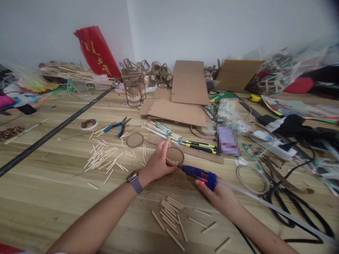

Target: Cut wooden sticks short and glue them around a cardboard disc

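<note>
My left hand [159, 158], with a watch [132, 176] on its wrist, grips the left edge of a round cardboard disc [175, 155]. Short wooden sticks stand in a row along the disc's near rim. A blue hot glue gun [197, 173] is held in my right hand [222, 197], its red light lit. The gun's nozzle points left and meets or nearly meets the disc's near right rim; I cannot tell which. A long clear glue stick [254, 195] runs out of the gun's back. Short cut sticks [169, 213] lie on the table below my hands.
More cut sticks [102, 157], blue-handled pliers [116, 127] and another cardboard disc [135, 140] lie to the left. Yellow-black cutters [202, 146] and cardboard sheets [177, 111] are beyond my hands. Scissors [284, 204] and a tape roll [253, 179] lie right. Small stick baskets [134, 97] stand behind.
</note>
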The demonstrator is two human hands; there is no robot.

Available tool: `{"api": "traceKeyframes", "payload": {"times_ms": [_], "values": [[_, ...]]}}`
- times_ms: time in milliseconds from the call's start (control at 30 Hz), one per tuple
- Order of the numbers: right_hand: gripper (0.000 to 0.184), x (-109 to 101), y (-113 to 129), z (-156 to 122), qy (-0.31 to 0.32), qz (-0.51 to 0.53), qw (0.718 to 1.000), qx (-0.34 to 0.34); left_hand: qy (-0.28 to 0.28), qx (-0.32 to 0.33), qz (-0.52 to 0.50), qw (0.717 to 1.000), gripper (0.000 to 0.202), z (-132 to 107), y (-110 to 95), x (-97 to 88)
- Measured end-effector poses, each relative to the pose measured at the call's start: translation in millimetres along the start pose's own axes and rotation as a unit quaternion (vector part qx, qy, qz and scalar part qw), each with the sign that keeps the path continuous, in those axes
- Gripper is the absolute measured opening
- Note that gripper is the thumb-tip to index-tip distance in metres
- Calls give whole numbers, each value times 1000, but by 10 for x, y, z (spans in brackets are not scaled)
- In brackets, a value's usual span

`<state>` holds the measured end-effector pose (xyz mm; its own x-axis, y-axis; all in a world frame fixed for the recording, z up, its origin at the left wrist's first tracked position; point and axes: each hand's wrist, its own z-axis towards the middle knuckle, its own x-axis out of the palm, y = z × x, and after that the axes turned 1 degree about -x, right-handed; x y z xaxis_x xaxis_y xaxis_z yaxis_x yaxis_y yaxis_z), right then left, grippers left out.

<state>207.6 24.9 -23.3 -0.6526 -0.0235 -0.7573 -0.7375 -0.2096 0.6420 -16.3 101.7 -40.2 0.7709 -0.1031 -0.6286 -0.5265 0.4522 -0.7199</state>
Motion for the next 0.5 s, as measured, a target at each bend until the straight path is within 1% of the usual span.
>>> {"api": "traceKeyframes", "payload": {"times_ms": [133, 267, 400, 500], "values": [[37, -5, 9, -4, 4, 5, 1000, 5, -1, -1, -2, 1000, 114, -2, 6, 4], [37, -6, 26, -12, -3, 15, 999, 29, -1, -8, 2, 1000, 114, 2, 3, 1], [42, -9, -7, 8, -20, 60, 993, 96, 3, -14, 1, 1000, 116, 5, -17, -10], [48, -46, -57, 64, -51, 154, 974, 159, 4, -20, 2, 1000, 115, 1, -29, -16]]}}
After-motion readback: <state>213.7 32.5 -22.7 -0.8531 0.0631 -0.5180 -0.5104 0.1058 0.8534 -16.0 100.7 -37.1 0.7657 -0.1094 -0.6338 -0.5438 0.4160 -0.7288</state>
